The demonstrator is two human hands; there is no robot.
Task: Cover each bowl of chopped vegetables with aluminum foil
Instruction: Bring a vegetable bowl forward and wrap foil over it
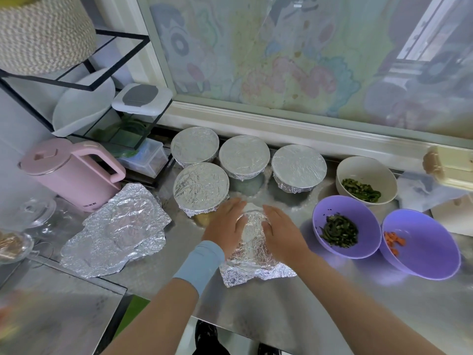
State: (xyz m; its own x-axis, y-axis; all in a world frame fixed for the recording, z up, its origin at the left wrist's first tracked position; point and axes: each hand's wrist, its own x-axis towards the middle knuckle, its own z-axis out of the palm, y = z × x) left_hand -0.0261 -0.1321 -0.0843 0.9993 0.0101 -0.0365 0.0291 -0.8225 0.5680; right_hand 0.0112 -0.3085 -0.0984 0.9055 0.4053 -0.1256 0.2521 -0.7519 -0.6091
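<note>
Left grip (225, 224) and right grip (281, 233), both wide, fingers flat, press the foil-draped bowl (252, 243) between them; purple bowl (341, 206) sits rightward

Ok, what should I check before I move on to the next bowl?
1. Foil sealed round the bowl being wrapped: not ok, its near edge flares loose on the counter.
2. Left hand and right hand free: not ok, both press that foil.
3. Spare foil sheet ready: ok, lies crumpled at left.
4. Next bowl identified: ok, purple bowl of greens.
5. All bowls covered: not ok, cream bowl and purple carrot bowl open.
</note>
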